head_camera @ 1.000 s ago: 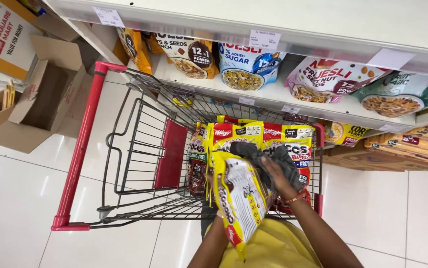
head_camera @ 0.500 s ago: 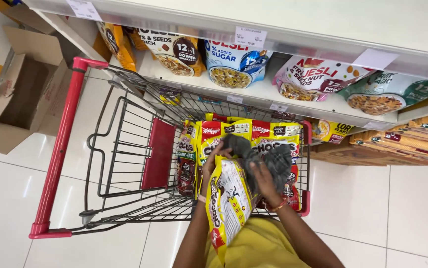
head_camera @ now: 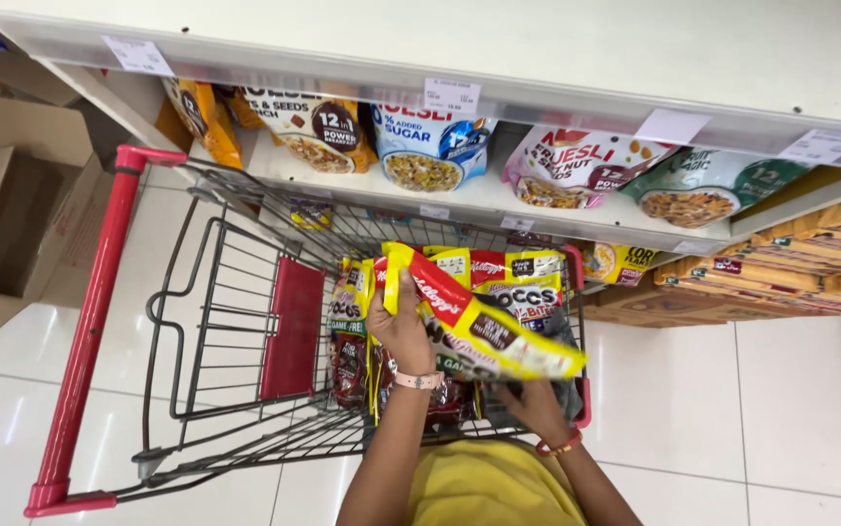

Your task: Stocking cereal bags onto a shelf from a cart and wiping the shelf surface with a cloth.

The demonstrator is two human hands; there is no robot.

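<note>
Wire shopping cart (head_camera: 235, 292) holding cereal packets (head_camera: 518, 282), white tiled floor (head_camera: 810, 409)

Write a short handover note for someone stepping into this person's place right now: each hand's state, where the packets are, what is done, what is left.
Left hand: gripping the yellow cereal packet by its upper end, lifted above the trolley.
Right hand: under the same packet's lower end, partly hidden.
More cereal packets stand upright in the trolley's far end, beside the shelf of cereal bags.
Done: one packet lifted out of the pile.
Left: it is not yet set down anywhere; the other packets stay in the trolley.
</note>
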